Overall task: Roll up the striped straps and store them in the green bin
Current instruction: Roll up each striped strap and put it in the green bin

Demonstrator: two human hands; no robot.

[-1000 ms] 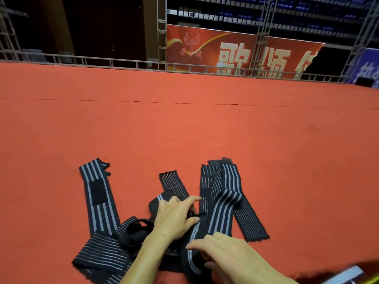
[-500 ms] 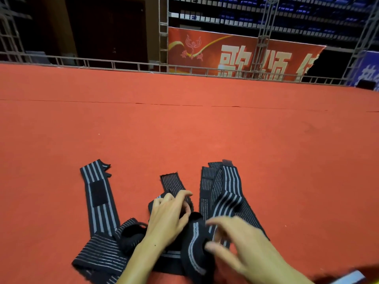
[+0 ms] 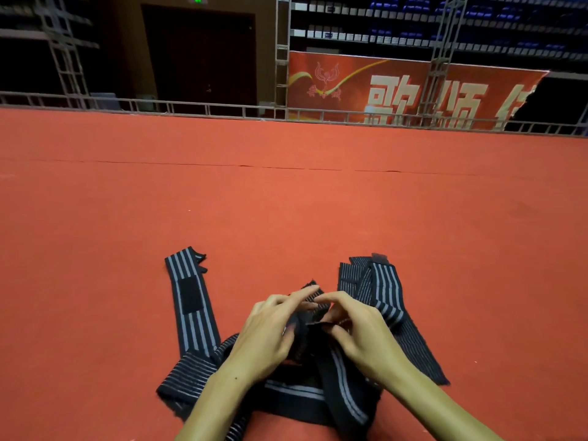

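low in the frame's centre, the left hand point(image 3: 265, 337) and right hand point(image 3: 361, 334) meet fingertip to fingertip, both pinching the end of 1 black strap point(image 3: 310, 313) raised off the pile of striped straps point(image 3: 296, 393). another strap point(image 3: 191, 307) lies flat at lower left, and a folded bunch point(image 3: 378, 291) sits just right of the hands. all rest on red carpet point(image 3: 286, 202). a railing point(image 3: 222, 108) and red banner point(image 3: 397, 90) cross the top.

right hand point(image 3: 366, 332) moved up beside left hand point(image 3: 267, 332), both now gripping middle strap point(image 3: 310, 316)
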